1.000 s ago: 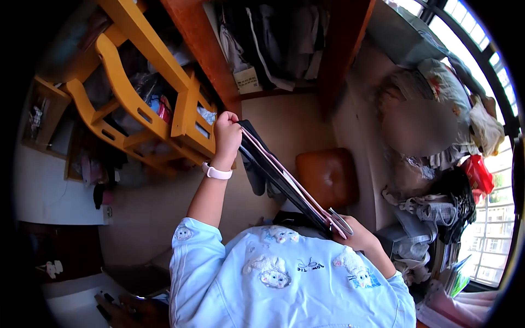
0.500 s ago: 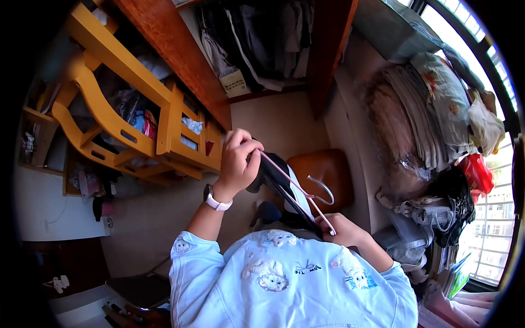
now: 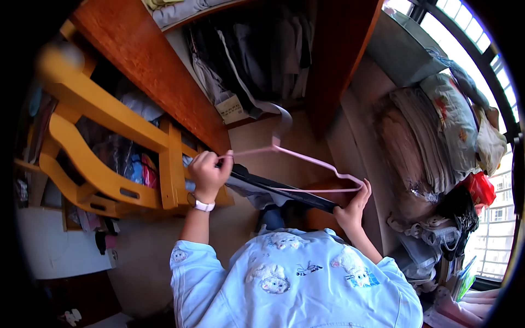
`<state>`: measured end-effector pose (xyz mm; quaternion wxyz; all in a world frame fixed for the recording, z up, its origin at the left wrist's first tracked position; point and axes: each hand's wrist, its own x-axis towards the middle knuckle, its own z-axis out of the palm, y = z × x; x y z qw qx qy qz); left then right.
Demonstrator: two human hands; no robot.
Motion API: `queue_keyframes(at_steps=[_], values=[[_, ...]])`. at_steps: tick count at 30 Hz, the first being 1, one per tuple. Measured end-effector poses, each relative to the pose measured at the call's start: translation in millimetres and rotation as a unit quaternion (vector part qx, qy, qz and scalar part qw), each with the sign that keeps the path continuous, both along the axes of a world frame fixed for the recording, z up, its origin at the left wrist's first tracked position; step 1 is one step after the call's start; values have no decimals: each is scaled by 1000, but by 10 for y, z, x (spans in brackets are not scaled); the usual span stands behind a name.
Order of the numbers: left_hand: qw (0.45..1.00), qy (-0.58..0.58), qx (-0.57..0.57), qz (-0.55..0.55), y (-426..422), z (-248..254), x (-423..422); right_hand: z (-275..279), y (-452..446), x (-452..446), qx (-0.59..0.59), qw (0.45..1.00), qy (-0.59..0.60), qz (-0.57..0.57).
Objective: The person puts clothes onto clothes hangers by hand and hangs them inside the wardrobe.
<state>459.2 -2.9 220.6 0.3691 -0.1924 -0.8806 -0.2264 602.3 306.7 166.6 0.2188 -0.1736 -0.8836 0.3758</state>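
A pink hanger [image 3: 309,158] with a silvery hook is held up in front of my body, its hook pointing away from me. My left hand [image 3: 209,174] is closed on the hanger's left end and the end of a dark garment [image 3: 279,188]. At the hanger's right end, my right hand [image 3: 354,208] pinches the hanger and the garment's other end. The garment's top edge stretches between both hands below the hanger, and lighter cloth hangs under its left part.
An open wardrobe [image 3: 147,65] with hanging dark clothes [image 3: 251,49] stands ahead. A yellow wooden frame [image 3: 109,123] is at the left. Folded blankets [image 3: 421,126], bags and a red bag [image 3: 480,188] lie on the right ledge by the barred window. A brown stool [image 3: 322,218] is partly hidden below the garment.
The hanger has been raised and turned, so its hook now points toward the wardrobe. My hands have moved apart, and the garment's edge is stretched between them.
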Motion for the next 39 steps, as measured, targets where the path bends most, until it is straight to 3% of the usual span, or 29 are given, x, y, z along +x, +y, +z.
queue_keyframes(at_steps=[2,4,8,9,10,12,14,15,16,18,19,21,24,26,28,30,32,35,39], values=[[1000,-10,26,-11,-313,-224,-332,-221,121,-311,-35,999,18,7],[997,-10,-48,-56,-522,-363,-576,-232,203,-730,-89,994,60,-18],[988,-7,-124,-90,-831,-581,-1118,173,116,-1376,-174,983,28,40],[987,-8,-131,-97,-866,-600,-1260,184,111,-1507,-96,991,58,72],[985,-14,-140,-102,-904,-624,-1334,228,60,-1594,-96,992,52,64],[985,-23,-129,-109,-815,-530,-1486,439,-134,-1823,-222,956,-7,191],[990,-15,-82,-111,-702,-419,-1621,433,-278,-2033,-266,876,-27,402],[991,-6,-65,-114,-660,-366,-1710,387,-354,-2147,-259,856,-67,442],[992,-6,-64,-110,-625,-315,-1800,372,-386,-2254,-176,870,-81,453],[996,-20,-51,-68,-570,-228,-1984,357,-360,-2517,-114,877,-159,439],[997,-21,-35,-60,-539,-200,-2095,300,-339,-2645,-111,875,-159,444],[998,-37,-7,-54,-456,-203,-2339,151,-294,-2902,38,902,-85,421],[993,-107,22,-51,-394,-200,-2706,144,-116,-3338,55,918,-77,385],[974,-179,94,-106,-304,-173,-3022,118,23,-3640,65,918,-63,387],[962,-238,84,-107,-248,-240,-3321,114,143,-3936,85,910,-75,398],[986,-166,-4,-9,-160,-289,-3606,154,229,-4190,74,912,-49,400],[972,-224,29,61,15,-355,-3814,206,317,-4380,78,909,-57,406],[936,-341,-37,81,153,-527,-4103,186,522,-4575,63,907,-87,407],[965,-253,-3,64,235,-978,-4400,57,665,-4745,10,898,-105,427]])
